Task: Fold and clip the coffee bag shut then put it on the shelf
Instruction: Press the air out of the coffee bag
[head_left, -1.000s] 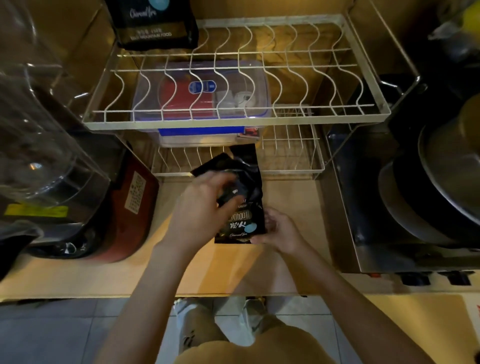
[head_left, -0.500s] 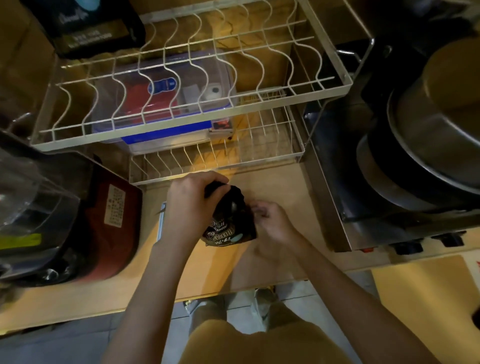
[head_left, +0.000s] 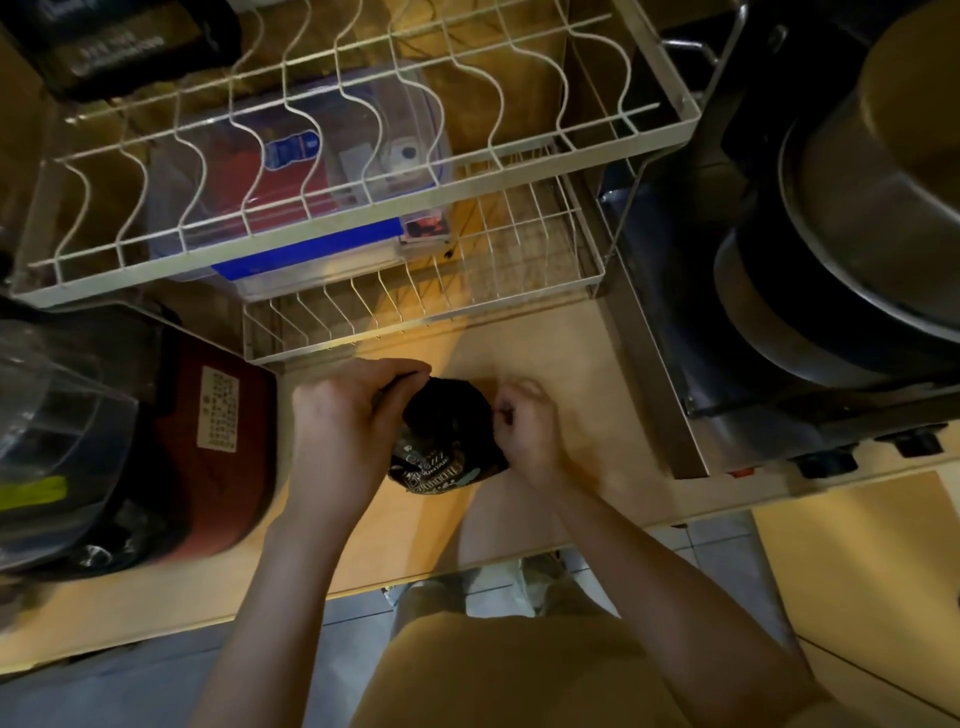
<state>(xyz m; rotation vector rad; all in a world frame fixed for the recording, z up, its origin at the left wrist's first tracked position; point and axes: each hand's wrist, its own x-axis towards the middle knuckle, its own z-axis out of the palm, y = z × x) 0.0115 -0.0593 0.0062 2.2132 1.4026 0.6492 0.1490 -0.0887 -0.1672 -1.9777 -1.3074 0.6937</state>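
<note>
Since a second ago the top of the coffee bag (head_left: 445, 434) has been rolled down from a tall, flat pouch into a short, rounded bundle, and both hands have been drawn closer in around it. The bag is held just above or on the wooden counter (head_left: 582, 395), in front of the lower tier of the wire rack (head_left: 363, 208); whether it touches the wood cannot be told. The left hand (head_left: 343, 431) is curled over the bag's left side and top, with the fingers (head_left: 400, 370) bent round the folded edge and closed against it. The right hand (head_left: 524, 431) is set against the bag's right side, its fingers (head_left: 511, 402) tucked into a near fist and pinched on the edge of the fold. The printed label is seen at the bottom of the bag, facing the person. A clear plastic box (head_left: 322, 171) is seen on the rack behind the upper wires, and a second dark bag (head_left: 124, 41) is seen at the upper tier's far left corner. A red appliance (head_left: 218, 447) is seen to the left of the hands, and stacked metal pots (head_left: 852, 218) are seen to the right.
</note>
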